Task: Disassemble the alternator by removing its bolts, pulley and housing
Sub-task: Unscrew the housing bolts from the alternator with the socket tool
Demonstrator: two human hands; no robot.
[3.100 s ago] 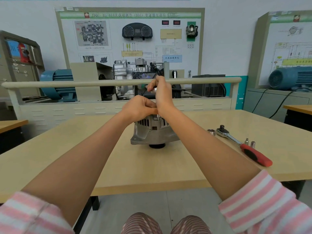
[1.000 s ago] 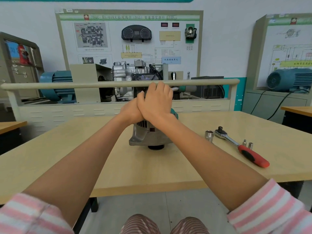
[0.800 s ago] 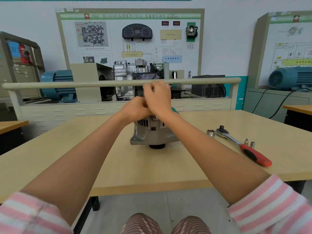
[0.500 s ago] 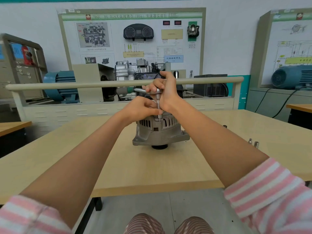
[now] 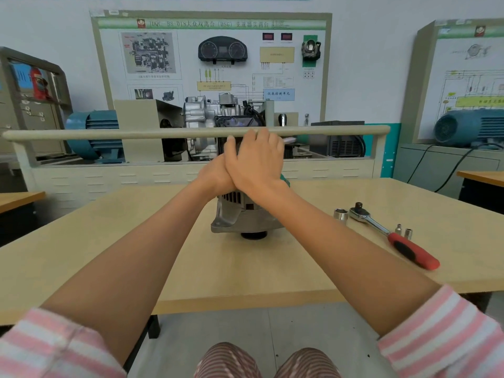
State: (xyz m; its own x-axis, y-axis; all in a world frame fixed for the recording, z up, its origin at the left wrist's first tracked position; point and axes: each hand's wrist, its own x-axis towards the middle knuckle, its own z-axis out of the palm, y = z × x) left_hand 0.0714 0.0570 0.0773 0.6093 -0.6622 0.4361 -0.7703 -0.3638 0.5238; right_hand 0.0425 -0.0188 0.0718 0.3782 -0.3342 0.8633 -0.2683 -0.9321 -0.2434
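On the pale wooden surface (image 5: 245, 268), the right hand (image 5: 256, 162) lies flat, fingers straight, over the left hand (image 5: 214, 177), whose grip is hidden, atop the upright silver ribbed alternator (image 5: 240, 214).

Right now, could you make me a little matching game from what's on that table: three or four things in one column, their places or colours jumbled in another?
Things:
1. alternator
2. ratchet handle
3. large socket
4. two small sockets

Descriptions:
A. red and black
B. just left of the ratchet head
C. under both hands, mid-table
D. standing beside the ratchet's shaft

Pairs: 1-C, 2-A, 3-B, 4-D
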